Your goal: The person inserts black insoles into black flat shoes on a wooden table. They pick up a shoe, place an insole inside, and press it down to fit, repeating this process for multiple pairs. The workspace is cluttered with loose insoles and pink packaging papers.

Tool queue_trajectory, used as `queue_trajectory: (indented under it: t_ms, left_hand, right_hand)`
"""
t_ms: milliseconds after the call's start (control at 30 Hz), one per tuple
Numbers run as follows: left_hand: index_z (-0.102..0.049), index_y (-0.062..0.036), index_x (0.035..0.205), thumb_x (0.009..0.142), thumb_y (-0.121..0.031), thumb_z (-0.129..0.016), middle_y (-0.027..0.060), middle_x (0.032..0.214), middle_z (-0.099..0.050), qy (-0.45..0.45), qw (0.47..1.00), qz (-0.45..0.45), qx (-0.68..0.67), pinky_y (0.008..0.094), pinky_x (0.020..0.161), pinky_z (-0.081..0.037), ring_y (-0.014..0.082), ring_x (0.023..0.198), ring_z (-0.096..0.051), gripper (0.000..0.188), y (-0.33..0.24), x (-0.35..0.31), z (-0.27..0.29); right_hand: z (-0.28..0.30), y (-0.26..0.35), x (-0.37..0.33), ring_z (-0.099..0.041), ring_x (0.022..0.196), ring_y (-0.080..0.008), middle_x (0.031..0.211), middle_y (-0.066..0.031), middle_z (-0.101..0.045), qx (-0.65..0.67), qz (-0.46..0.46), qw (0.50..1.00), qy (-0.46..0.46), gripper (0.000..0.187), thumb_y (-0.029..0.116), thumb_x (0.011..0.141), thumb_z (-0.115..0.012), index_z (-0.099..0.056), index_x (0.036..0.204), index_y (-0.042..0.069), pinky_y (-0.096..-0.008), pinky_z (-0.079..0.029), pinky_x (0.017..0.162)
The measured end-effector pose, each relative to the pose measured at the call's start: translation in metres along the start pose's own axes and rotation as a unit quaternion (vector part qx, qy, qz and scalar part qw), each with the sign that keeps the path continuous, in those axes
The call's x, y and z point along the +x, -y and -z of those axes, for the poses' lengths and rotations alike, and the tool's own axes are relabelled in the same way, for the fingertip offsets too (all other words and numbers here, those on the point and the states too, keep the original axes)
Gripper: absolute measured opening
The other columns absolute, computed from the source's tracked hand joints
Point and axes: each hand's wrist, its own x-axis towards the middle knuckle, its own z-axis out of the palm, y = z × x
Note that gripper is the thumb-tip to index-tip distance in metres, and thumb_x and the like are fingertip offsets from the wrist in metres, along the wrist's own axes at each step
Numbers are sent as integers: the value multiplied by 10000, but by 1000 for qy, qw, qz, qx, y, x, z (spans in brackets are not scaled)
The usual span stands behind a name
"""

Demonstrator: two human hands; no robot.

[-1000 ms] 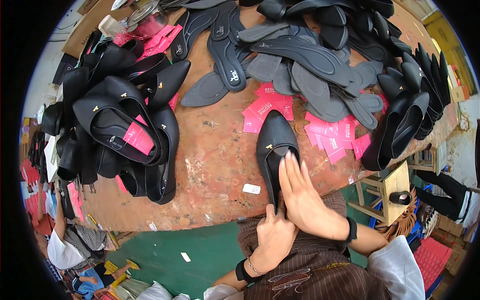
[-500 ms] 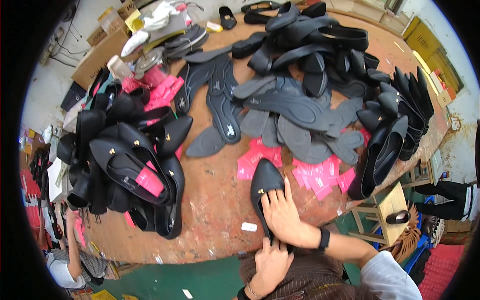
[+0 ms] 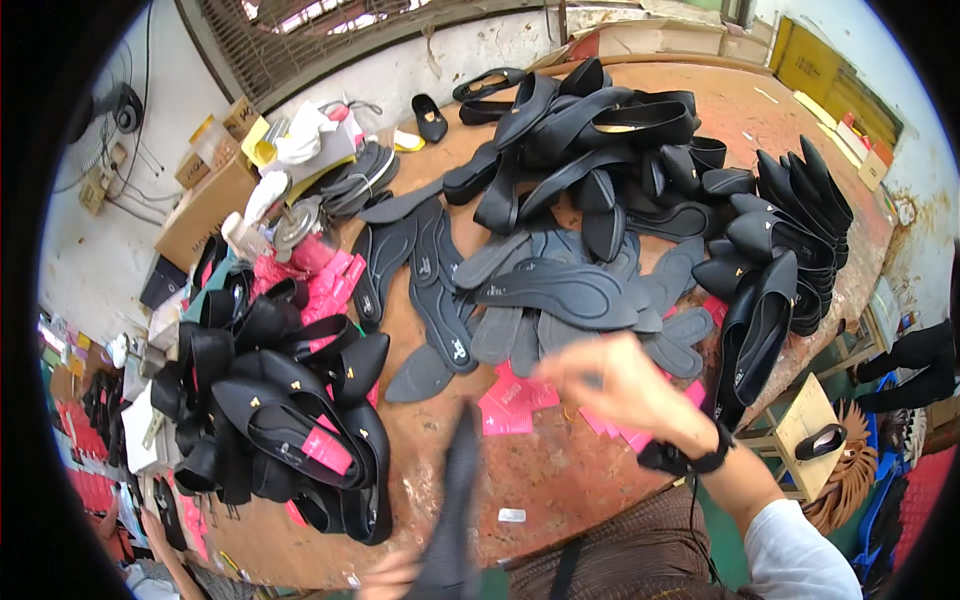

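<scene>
At the lower edge, my left hand (image 3: 390, 574) is closed on a black pointed flat shoe (image 3: 452, 505), held upright with its toe up and blurred by motion. My right hand (image 3: 630, 388) is over the near edge of the insole pile, above pink cards (image 3: 508, 402). Its fingers are smeared, so I cannot see whether they hold anything. Beyond it lie dark grey insoles (image 3: 560, 294), some overlapping. To the left is a heap of black flats (image 3: 275, 415) with small gold ornaments, one with a pink card inside.
More black shoes (image 3: 610, 125) are piled at the back of the brown table (image 3: 420, 480), and a row of flats (image 3: 800, 230) stands on the right. A lidded jar (image 3: 300, 235) and cardboard boxes are at the back left. A wooden stool (image 3: 800, 440) stands beyond the right edge.
My right hand has left the shoe and moved up and right toward the pink cards. My left hand has carried the shoe left and nearer to me. The view has tilted upward.
</scene>
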Motion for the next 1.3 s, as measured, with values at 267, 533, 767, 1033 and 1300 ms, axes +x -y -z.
queue_trajectory:
  t_ms: [267,533,767,1033,1300]
  left_hand:
    - [-554,42,1264,808,-217,-772,144,1160,-593,-441,867,55,226,279,878,-439,195,947,-572,567,54,37,267]
    - [-493,28,1332,773,-156,-757,221,1351,-518,-455,646,-3,613,497,1059,-363,400,1254,-478,645,19,268,188]
    - [-398,64,1409,807,-439,-730,305,1425,-430,-71,975,-114,176,385,1117,-337,364,1356,-422,852,16,520,-58]
    - [-592,28,739,824,-266,-748,212,668,-542,-213,934,-280,66,374,563,-429,330,555,-524,344,-56,379,-45]
    - [-634,-185,740,642,-208,-788,-66,722,-490,-25,858,-342,383,330,675,-396,136,755,-541,184,26,62,-59]
  right_hand:
    - [-6,-112,76,-582,1004,-299,1021,-118,-594,-409,-62,910,-34,595,329,664,-831,-607,1123,23,-414,-478,863]
    - [-15,-89,80,-532,890,-275,951,-109,-515,-389,-23,915,-105,401,65,642,-681,-551,1020,49,-394,-402,748]
    - [70,-17,54,-604,835,-252,1038,-131,-603,-180,55,895,-404,632,122,672,-771,-516,1238,6,-355,-483,730]
    - [128,-10,-51,-628,989,-240,1276,-218,-567,492,-150,790,-333,663,247,855,-466,-388,1422,-89,-367,-539,845]
    - [75,27,-114,-570,971,-230,1236,-142,-614,75,-121,969,-201,755,601,949,-415,-494,1382,-12,-356,-450,858]
